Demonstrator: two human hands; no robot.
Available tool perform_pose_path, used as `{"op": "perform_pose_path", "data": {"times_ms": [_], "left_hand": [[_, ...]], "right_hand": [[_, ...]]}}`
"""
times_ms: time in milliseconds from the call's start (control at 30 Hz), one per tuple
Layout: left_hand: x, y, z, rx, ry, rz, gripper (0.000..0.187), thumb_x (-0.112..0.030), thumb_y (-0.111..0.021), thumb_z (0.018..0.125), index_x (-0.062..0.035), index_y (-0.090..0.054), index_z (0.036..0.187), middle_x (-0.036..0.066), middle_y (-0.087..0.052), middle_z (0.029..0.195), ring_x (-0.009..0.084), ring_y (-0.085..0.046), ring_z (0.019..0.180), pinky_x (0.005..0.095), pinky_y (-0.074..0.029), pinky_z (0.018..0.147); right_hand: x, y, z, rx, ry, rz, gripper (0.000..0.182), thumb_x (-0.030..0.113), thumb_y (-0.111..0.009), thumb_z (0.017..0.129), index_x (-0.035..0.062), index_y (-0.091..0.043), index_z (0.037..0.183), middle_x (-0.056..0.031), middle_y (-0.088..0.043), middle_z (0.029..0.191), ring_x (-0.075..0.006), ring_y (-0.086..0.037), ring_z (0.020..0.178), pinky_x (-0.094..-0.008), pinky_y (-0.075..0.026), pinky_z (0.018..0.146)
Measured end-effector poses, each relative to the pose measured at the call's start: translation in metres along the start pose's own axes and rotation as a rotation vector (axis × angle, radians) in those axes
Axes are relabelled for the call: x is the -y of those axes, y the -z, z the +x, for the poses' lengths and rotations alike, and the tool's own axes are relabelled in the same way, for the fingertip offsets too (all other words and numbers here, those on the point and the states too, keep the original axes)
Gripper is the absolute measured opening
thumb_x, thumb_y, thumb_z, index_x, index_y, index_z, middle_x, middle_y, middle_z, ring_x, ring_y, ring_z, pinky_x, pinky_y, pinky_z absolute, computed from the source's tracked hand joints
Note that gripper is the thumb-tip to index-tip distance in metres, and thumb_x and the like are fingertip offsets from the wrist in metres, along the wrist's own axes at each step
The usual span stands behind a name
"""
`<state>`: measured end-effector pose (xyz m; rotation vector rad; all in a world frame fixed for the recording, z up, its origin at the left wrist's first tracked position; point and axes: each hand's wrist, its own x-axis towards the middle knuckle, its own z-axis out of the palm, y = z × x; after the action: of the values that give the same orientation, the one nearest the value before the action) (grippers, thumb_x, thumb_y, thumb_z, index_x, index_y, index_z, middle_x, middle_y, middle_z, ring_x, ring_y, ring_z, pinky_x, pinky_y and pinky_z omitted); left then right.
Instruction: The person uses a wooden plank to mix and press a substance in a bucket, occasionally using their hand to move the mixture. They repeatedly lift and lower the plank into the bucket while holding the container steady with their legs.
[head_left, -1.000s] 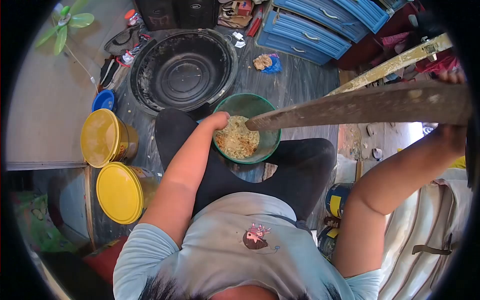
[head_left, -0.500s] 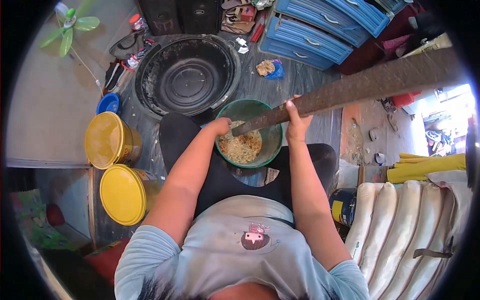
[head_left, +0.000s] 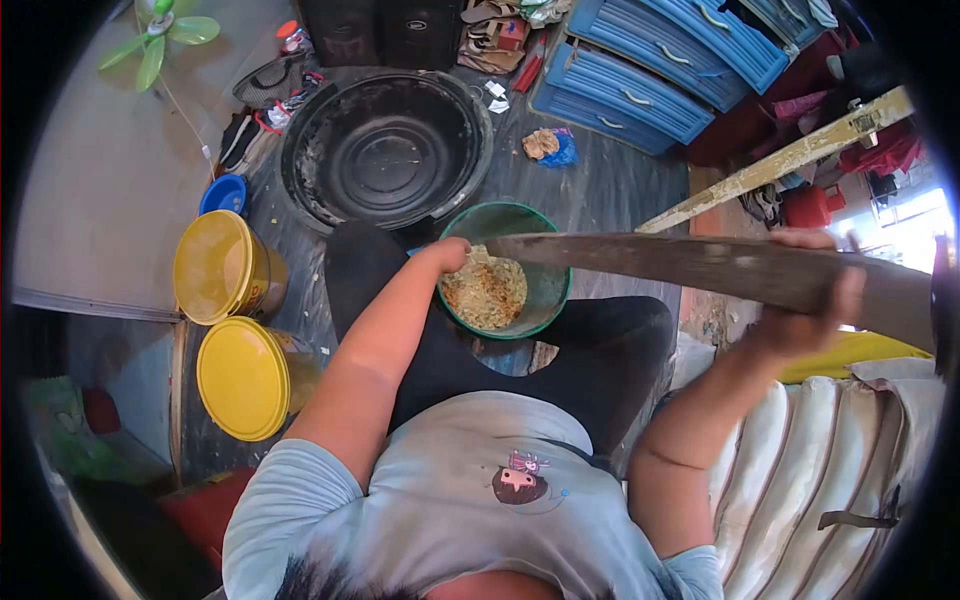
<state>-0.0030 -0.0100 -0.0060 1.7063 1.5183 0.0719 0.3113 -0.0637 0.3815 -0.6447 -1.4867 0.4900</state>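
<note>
A green bucket (head_left: 545, 300) stands between my crossed legs, with a pale and brown crumbly mixture (head_left: 487, 292) inside. My left hand (head_left: 455, 254) is closed at the bucket's left rim; what its fingers grip is too small to make out. A long dark wooden beam (head_left: 680, 262) slopes from the right side of the view down to the bucket, its narrow end over the mixture. Far up the beam, my right hand (head_left: 808, 310) is wrapped round it, slightly blurred.
A large black basin (head_left: 385, 165) lies beyond the bucket. Two yellow-lidded buckets (head_left: 243, 380) and a small blue bowl (head_left: 224, 195) stand at left. Blue drawers (head_left: 630, 95) are at the back right, a rolled white mattress (head_left: 790, 470) at right. A peeling pale wooden bar (head_left: 760, 170) slants behind the beam.
My right hand has moved from near the bucket's right rim outward along the beam to the right. The beam's outer end has swung down and lies flatter. My left hand stays at the rim.
</note>
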Motion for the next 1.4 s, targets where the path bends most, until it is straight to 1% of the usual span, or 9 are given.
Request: {"op": "perform_pose_path", "data": {"times_ms": [33,300,367,467,567,733,1033,1167,1400], "left_hand": [[-0.002,0.003,-0.002,0.008,0.009,0.000,0.036,-0.007,-0.053,0.075,-0.0064,-0.054,0.111,0.016,-0.058,0.103,0.0303,-0.054,0.095,0.0362,-0.042,0.080],[-0.015,0.004,-0.008,-0.030,0.022,0.005,0.038,-0.002,-0.043,0.072,-0.0017,-0.055,0.108,0.019,-0.056,0.105,0.0325,-0.053,0.098,0.0381,-0.041,0.081],[-0.011,0.004,-0.004,-0.036,0.007,-0.005,0.039,-0.001,-0.043,0.072,-0.0021,-0.054,0.109,0.019,-0.056,0.106,0.0326,-0.053,0.098,0.0384,-0.041,0.081],[-0.008,0.006,-0.001,0.040,0.040,0.004,0.041,-0.002,-0.048,0.072,-0.0062,-0.053,0.113,0.017,-0.056,0.107,0.0301,-0.052,0.100,0.0378,-0.041,0.082],[-0.010,0.009,-0.006,0.058,0.064,0.002,0.040,-0.004,-0.050,0.073,-0.0064,-0.052,0.113,0.017,-0.056,0.106,0.0299,-0.053,0.099,0.0379,-0.041,0.081],[-0.004,0.007,0.000,0.033,0.042,-0.018,0.039,-0.005,-0.051,0.074,-0.0065,-0.053,0.112,0.017,-0.056,0.106,0.0306,-0.052,0.098,0.0379,-0.041,0.081],[-0.020,0.015,-0.014,0.033,0.005,0.034,0.034,-0.008,-0.050,0.073,-0.0046,-0.055,0.107,0.019,-0.056,0.105,0.0322,-0.053,0.097,0.0381,-0.041,0.081],[-0.002,0.001,0.003,-0.026,-0.047,0.029,0.032,-0.012,-0.052,0.074,-0.0035,-0.057,0.104,0.018,-0.058,0.102,0.0316,-0.055,0.094,0.0378,-0.042,0.078],[-0.021,0.011,-0.008,0.021,0.047,-0.043,0.039,-0.004,-0.050,0.072,-0.0060,-0.053,0.111,0.016,-0.056,0.107,0.0304,-0.052,0.100,0.0360,-0.041,0.082]], "right_hand": [[0.024,0.003,0.021,-0.050,-0.022,0.054,0.043,0.036,-0.042,0.078,-0.0044,-0.051,0.087,-0.0221,-0.055,0.069,-0.0275,-0.055,0.064,-0.0375,-0.046,0.065],[0.065,0.005,0.098,0.201,0.191,0.263,0.057,0.049,-0.042,0.082,-0.0048,-0.052,0.098,-0.0136,-0.057,0.060,-0.0285,-0.058,0.053,-0.0392,-0.051,0.051],[0.016,-0.001,0.057,0.044,0.011,0.003,0.042,0.034,-0.039,0.080,-0.0050,-0.046,0.095,-0.0208,-0.056,0.068,-0.0256,-0.055,0.071,-0.0366,-0.043,0.071],[-0.091,-0.055,-0.057,-0.171,-0.168,0.171,0.029,0.013,-0.063,0.071,0.0014,-0.047,0.093,-0.0114,-0.056,0.076,-0.0176,-0.056,0.073,-0.0315,-0.048,0.067],[-0.195,-0.073,-0.164,-0.084,-0.251,-0.195,0.054,0.008,-0.066,0.069,0.0015,-0.039,0.116,-0.0078,-0.053,0.090,-0.0188,-0.055,0.083,-0.0344,-0.044,0.078],[-0.122,-0.091,-0.126,-0.187,-0.172,0.294,0.069,0.030,-0.068,0.070,0.0008,-0.031,0.121,-0.0110,-0.054,0.087,-0.0222,-0.057,0.074,-0.0338,-0.047,0.072],[-0.022,-0.041,-0.048,-0.120,-0.029,0.002,0.097,0.079,-0.039,0.060,-0.0055,-0.036,0.107,-0.0155,-0.052,0.070,-0.0224,-0.057,0.059,-0.0297,-0.051,0.056],[0.053,0.010,0.041,-0.030,0.129,-0.256,0.103,0.086,-0.016,0.060,-0.0061,-0.040,0.100,-0.0173,-0.053,0.074,-0.0221,-0.050,0.057,-0.0335,-0.042,0.057],[0.060,0.040,0.092,0.407,-0.081,-0.160,0.084,0.072,-0.021,0.072,-0.0050,-0.044,0.096,-0.0191,-0.055,0.080,-0.0225,-0.052,0.068,-0.0341,-0.042,0.065]]}}
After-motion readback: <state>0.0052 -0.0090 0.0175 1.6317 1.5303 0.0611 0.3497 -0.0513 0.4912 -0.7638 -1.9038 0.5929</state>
